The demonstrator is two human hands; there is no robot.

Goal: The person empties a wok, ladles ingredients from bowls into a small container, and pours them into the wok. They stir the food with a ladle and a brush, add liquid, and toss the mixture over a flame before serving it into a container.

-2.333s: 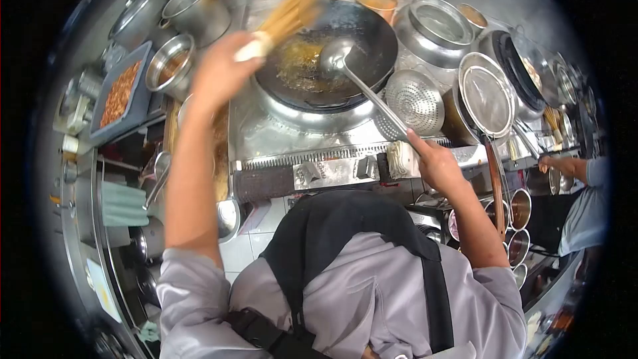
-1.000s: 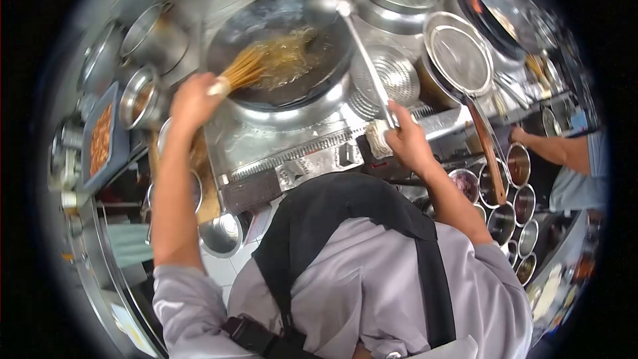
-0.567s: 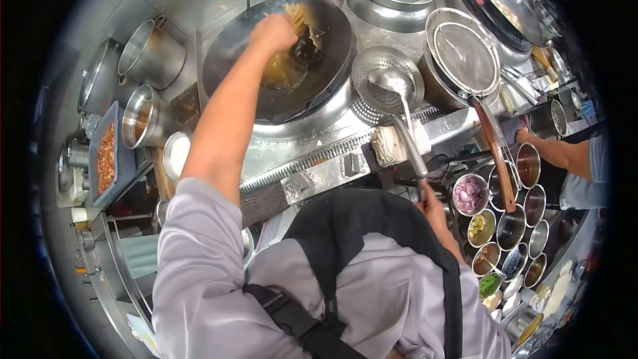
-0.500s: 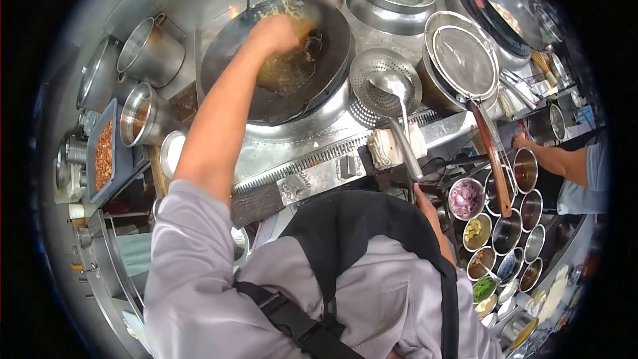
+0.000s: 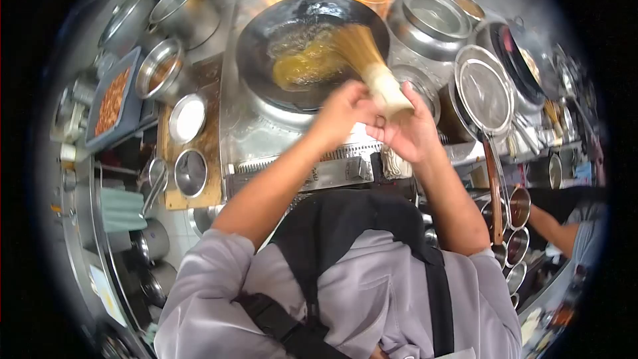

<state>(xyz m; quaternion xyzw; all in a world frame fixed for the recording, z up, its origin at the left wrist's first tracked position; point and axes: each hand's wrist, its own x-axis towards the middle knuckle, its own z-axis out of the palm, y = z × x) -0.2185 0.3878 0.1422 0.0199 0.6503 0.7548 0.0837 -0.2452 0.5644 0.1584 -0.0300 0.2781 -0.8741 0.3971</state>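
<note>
CHANGE: right hand (image 5: 407, 131) has left the ladle and joined left hand (image 5: 340, 112) | GRIP: both closed tight round the bamboo brush (image 5: 372, 70) handle | POSITION: bristles in wok (image 5: 266, 33) at its 3 o'clock, beside yellow liquid (image 5: 299, 70) | READING: judged two-handed scrubbing.

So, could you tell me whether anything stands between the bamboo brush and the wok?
Nothing visible does. The left hand and right hand grip the bamboo brush by its pale handle, and its bristles reach straight into the wok, over the yellow liquid.
</note>
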